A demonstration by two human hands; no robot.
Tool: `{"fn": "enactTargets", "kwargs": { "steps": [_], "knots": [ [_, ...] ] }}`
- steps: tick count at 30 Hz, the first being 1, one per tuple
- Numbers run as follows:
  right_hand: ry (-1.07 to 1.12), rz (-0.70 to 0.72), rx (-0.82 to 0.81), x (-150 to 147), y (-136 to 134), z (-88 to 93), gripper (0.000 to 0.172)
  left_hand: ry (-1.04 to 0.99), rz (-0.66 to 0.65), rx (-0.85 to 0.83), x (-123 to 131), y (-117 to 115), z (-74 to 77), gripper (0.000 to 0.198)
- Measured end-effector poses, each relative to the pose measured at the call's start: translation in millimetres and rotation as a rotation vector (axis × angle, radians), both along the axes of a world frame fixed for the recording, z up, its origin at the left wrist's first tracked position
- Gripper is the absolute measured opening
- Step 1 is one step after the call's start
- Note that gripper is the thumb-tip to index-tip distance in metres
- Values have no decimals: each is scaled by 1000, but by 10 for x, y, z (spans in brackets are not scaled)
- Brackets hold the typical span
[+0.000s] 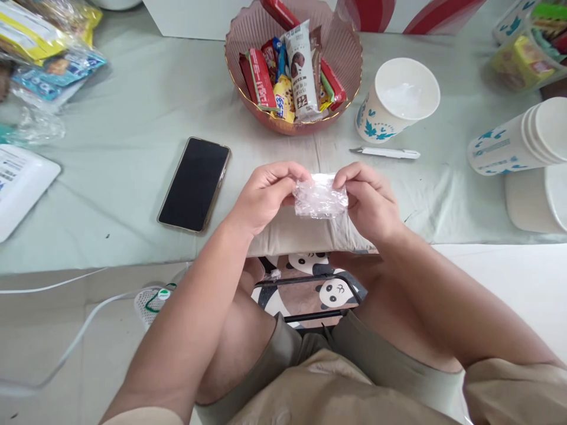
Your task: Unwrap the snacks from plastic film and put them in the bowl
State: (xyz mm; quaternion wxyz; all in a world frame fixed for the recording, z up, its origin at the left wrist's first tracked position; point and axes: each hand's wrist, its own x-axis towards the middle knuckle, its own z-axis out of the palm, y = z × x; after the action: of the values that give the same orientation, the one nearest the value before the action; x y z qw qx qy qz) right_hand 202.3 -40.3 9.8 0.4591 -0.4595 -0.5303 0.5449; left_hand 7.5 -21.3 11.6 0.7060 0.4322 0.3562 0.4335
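A small, crinkled piece of clear plastic wrap (pixel 322 199) is stretched between my two hands, just over the table's front edge. My left hand (pixel 270 193) pinches its left side between thumb and fingers. At its right side, my right hand (pixel 371 199) grips the plastic the same way. Whether anything lies inside the plastic I cannot tell. Beyond my right hand lies a white utility knife (pixel 385 153). Behind the knife stands a paper cup (pixel 398 100) with clear plastic in it. A dark-screened phone (pixel 195 184) rests left of my left hand.
A pink ribbed bowl (pixel 239 79) of wrapped snacks stands at the back. Stacked paper cups (pixel 500 147) lie on their side at the right, against a white tub (pixel 527 203). Snack packets (pixel 57 74) crowd the far left. A white cable (pixel 84 330) runs along the floor.
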Motion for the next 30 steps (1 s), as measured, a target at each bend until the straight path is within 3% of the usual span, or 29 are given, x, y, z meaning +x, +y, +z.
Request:
{"fn": "enactTargets", "kwargs": {
  "steps": [3,6,10,14,22,27,30],
  "knots": [
    [-92,24,71,5,-5,21,33,25,-1,-6,-21,-15,0,19],
    [-214,-6,104,-36,-12,30,33,171,10,71,-9,-45,-32,15],
    [-113,-87,-2,-99,2,10,37,252,-10,100,28,-73,-79,30],
    [-80,-81,-30,-106,15,13,50,218,-26,106,42,-69,-88,26],
    [-138,-2,-78,-29,12,27,28,224,-34,179,39,-70,-52,25],
    [-94,-267,88,157,110,97,5,170,16,191,4,-78,-48,31],
    [-208,-517,218,384,355,301,21,196,22,173,-30,-69,-33,26]
  ]
}}
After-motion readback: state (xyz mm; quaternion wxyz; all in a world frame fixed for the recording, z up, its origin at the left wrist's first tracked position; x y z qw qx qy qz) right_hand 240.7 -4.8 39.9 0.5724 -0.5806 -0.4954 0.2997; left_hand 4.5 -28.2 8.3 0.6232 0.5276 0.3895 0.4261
